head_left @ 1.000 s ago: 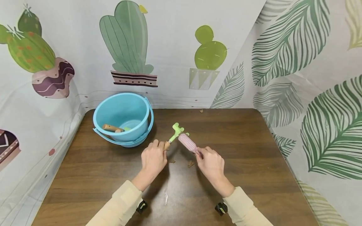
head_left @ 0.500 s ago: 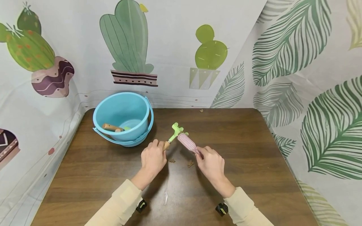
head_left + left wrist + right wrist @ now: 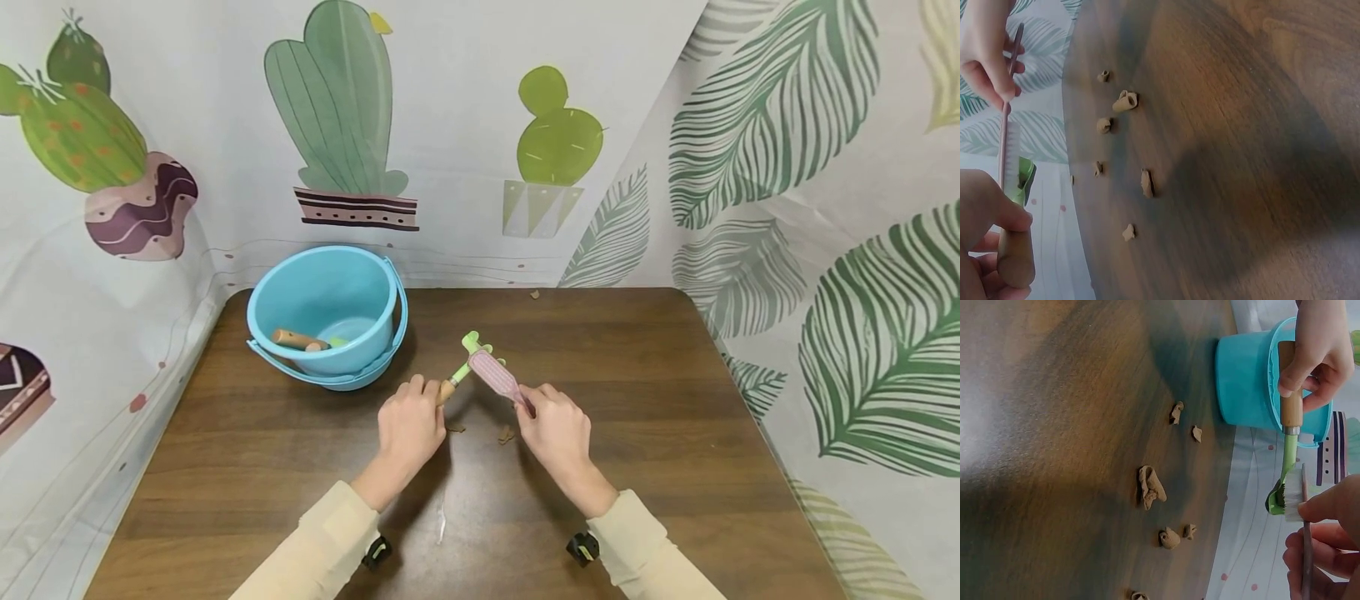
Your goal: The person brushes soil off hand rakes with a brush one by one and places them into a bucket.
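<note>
My left hand (image 3: 411, 421) grips the wooden handle of a small green garden hand rake (image 3: 471, 342), its pronged head pointing away from me. In my right hand (image 3: 557, 427) is a pink scrub brush (image 3: 492, 372), pinched by its handle. The brush back faces up and covers part of the rake head. White bristles (image 3: 1293, 495) press against the green head in the right wrist view, where dark soil shows on it. Both tools are held up above the table. Brown crumbs of dried dirt (image 3: 1125, 101) lie scattered beneath them.
A blue bucket (image 3: 352, 357) with its handle down stands at the back left of the brown table (image 3: 637, 358). Inside it lies a wooden-handled tool (image 3: 298, 339). A patterned cloth (image 3: 465, 125) hangs behind the table. One small crumb (image 3: 535, 294) sits near the back edge.
The brush head has slid slightly left and now covers more of the rake head. The rake has shifted a little to the right and turned slightly. Both hands keep their grips.
</note>
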A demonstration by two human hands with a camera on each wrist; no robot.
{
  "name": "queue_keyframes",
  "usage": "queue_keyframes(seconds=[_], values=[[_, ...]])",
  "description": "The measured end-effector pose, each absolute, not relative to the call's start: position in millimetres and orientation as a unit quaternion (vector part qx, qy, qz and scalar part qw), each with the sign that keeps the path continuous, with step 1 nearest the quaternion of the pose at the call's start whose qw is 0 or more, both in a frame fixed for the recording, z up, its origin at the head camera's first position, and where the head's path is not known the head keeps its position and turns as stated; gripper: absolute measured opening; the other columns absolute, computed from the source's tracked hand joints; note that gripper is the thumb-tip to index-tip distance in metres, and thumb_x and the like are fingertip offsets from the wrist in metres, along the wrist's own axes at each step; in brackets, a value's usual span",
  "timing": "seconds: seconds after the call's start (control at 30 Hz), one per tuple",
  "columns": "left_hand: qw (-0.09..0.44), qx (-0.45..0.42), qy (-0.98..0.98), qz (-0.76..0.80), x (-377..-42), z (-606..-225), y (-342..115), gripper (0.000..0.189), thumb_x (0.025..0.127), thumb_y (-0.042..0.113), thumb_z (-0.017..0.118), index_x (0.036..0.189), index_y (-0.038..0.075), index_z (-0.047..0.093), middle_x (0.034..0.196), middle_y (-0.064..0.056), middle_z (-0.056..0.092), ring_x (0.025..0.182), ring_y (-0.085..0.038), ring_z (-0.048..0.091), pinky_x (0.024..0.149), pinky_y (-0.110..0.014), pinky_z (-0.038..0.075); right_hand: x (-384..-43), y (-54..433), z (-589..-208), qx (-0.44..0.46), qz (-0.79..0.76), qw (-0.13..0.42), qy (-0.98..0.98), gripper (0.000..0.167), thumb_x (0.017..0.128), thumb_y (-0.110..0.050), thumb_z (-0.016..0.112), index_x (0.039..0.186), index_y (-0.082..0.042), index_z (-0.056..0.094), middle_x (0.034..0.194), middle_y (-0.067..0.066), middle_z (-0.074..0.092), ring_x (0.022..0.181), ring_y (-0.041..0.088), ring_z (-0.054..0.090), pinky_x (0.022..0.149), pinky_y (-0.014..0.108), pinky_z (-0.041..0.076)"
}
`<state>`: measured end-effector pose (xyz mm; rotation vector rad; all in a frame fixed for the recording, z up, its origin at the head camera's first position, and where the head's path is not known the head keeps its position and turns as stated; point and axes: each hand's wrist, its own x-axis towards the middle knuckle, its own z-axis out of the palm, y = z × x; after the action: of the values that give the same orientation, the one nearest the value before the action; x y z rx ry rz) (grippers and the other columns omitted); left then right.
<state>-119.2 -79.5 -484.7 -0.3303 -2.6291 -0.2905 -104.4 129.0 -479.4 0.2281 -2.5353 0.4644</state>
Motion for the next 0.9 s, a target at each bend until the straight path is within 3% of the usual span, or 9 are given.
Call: queue_keyframes(seconds=[0.9], values=[[0.227,-0.096,-0.961,-0.126,-122,-486,-91,0.019,0.064,0.010,0.071,0.080,0.007,0.062,0.067,-0.004,0.047,0.060,-0.025,0.052,0.044,-0.034,0.039,-97,144,-493,0.067,0.155,0.236,-0.957,0.019,0.072,-0.018,0.074,0.090,-0.016,0.073,0.075,-0.003,0.065,0.061,0.019,0.061,0.044,0.038,0.045]])
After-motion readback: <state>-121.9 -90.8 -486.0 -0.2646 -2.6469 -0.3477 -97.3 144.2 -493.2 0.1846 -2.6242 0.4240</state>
